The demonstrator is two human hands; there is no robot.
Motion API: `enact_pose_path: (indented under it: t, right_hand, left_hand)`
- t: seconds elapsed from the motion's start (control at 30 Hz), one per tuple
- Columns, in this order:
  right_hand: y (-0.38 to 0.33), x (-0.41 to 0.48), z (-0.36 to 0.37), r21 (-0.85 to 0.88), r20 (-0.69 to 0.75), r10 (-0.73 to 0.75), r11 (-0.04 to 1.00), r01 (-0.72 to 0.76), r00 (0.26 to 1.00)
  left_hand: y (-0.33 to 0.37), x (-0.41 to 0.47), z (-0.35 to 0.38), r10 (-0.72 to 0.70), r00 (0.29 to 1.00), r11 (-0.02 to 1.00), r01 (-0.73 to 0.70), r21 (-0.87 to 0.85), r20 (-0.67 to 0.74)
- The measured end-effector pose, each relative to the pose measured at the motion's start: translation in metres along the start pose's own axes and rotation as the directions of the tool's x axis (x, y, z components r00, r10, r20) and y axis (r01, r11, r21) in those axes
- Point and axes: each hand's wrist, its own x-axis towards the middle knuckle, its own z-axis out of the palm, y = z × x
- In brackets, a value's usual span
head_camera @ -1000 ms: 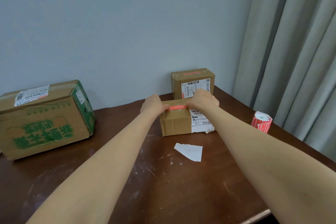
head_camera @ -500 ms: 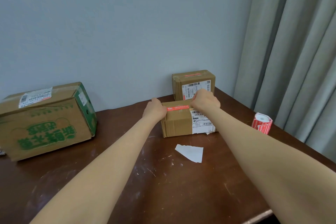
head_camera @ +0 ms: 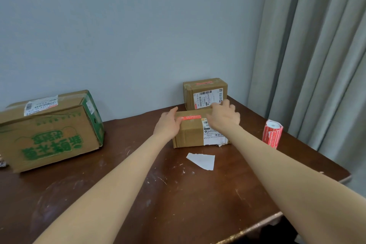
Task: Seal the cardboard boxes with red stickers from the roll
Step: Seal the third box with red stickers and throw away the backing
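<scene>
Left hand (head_camera: pixel 168 125) lay against the left end of the near box (head_camera: pixel 190 134), fingers relaxed, thumb raised at the top edge; it grasped nothing. Right hand (head_camera: pixel 224 117) hovered over the box's right top corner, fingers spread and loose, holding nothing; whether it touched the box could not be told.

The red sticker (head_camera: pixel 191 118), a narrow strip with white print, lay flat on the box top between the two hands; its left end met the left hand.

Far box (head_camera: pixel 189 95) stood just beyond the right hand, against the wall (head_camera: pixel 118 35); contact with the near box could not be told. The roll (head_camera: pixel 272 134) stood upright to the right of the right hand, near the table's (head_camera: pixel 138 194) right edge; open surface lay between them. The large box (head_camera: pixel 49 134) sat well left of the left hand, with bare table between. A paper scrap (head_camera: pixel 202 161) lay nearer the person than the hands, between the forearms.

Boxes: brown cardboard, rectangular, with white printed labels; the large one green-printed, its top sagging. Roll: red cylinder, white core, loose outer end. Table: dark brown, scratched, flecked with pale marks. Curtain (head_camera: pixel 316 65): grey, pleated, hanging past the right edge.
</scene>
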Motion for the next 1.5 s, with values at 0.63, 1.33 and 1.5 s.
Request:
enact_pose_path:
  t: [0.63,1.33,1.5]
  right_hand:
    - [-0.013,-0.013,0.017,-0.083,0.129,-0.252,0.961,0.264,0.959]
    - [-0.015,-0.027,0.016,0.077,-0.027,-0.195,0.978,0.196,0.981]
    - [-0.008,-0.021,0.008,0.041,-0.03,-0.182,0.982,0.183,0.983]
  left_hand:
    - [0.008,-0.018,0.006,0.094,0.994,0.904,-0.112,0.412,0.064]
    - [0.008,-0.031,-0.006,0.144,0.99,0.932,-0.134,0.338,-0.005]
    - [0.008,-0.028,-0.007,0.144,0.99,0.938,-0.133,0.321,-0.01]
